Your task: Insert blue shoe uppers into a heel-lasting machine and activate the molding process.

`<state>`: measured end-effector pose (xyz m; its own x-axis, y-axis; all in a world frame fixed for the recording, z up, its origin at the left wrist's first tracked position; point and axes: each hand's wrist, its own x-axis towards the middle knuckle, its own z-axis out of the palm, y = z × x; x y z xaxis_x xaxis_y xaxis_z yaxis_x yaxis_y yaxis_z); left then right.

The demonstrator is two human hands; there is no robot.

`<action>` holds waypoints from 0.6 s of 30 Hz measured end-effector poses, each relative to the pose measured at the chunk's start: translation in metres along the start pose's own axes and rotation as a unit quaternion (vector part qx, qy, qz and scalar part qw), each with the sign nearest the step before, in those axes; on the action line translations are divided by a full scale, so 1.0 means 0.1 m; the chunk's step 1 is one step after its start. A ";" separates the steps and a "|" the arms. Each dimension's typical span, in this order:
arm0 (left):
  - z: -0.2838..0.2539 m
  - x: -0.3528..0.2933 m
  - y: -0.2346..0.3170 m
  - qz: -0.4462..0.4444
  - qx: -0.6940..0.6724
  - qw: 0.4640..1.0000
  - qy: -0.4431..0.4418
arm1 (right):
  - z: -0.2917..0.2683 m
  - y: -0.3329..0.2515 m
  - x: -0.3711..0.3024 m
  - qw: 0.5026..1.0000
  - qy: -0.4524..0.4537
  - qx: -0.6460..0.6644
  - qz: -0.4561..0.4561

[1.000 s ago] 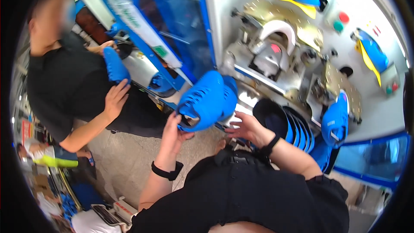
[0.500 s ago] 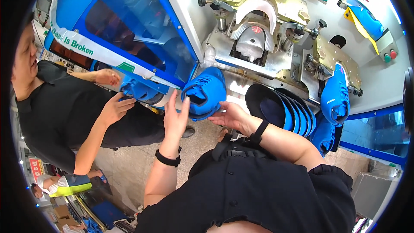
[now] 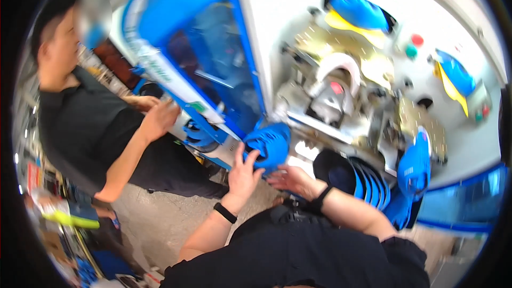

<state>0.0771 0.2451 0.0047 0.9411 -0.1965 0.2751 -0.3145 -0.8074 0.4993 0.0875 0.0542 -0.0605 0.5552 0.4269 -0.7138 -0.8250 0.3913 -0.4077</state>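
A blue lace-up shoe upper (image 3: 271,143) stands by the machine's left edge, its dark opening toward me. My left hand (image 3: 244,177) is at the opening's left side, thumb and fingers closed on the rim. Close to the heel end, my right hand (image 3: 293,180) has its fingers apart; whether the tips touch the shoe upper is blurred. Beyond it is a machine with a metal shoe mould (image 3: 328,104) under a pale curved pad (image 3: 341,69).
Several nested blue pieces with black linings (image 3: 354,181) stand right of my right hand. A blue shoe upper (image 3: 415,162) sits on the right station. Blue-and-yellow pieces (image 3: 357,16) are mounted above. At left, a co-worker in black (image 3: 101,133) stands by a blue-framed window (image 3: 213,64).
The view has shifted and blurred, so the machine and my hands sit differently in it. My hands stay at the shoe upper. The co-worker's hands have come together, away from another blue shoe upper.
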 end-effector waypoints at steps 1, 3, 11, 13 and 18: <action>-0.03 -0.02 0.02 -0.035 -0.008 0.999 -0.022 | -0.03 -0.01 -0.06 1.000 0.005 0.003 0.003; -0.08 -0.05 0.06 -0.042 -0.011 0.999 -0.018 | -0.05 -0.05 -0.18 0.999 -0.034 -0.027 0.003; -0.25 -0.02 0.43 0.042 -0.001 0.991 0.125 | 0.12 -0.18 -0.59 0.987 -0.014 -0.157 -0.041; -0.29 0.05 0.54 0.056 -0.022 0.988 0.140 | 0.15 -0.21 -0.70 0.977 -0.040 -0.191 -0.088; -0.38 0.33 0.85 0.114 -0.126 0.971 0.170 | 0.28 -0.59 -1.08 0.934 0.021 -0.234 -0.270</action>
<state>0.0770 0.1914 0.0878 0.7619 -0.1237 0.6358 -0.5702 -0.5937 0.5678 0.0792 0.0073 0.0569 0.9067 0.2346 -0.3505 -0.3879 0.1375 -0.9114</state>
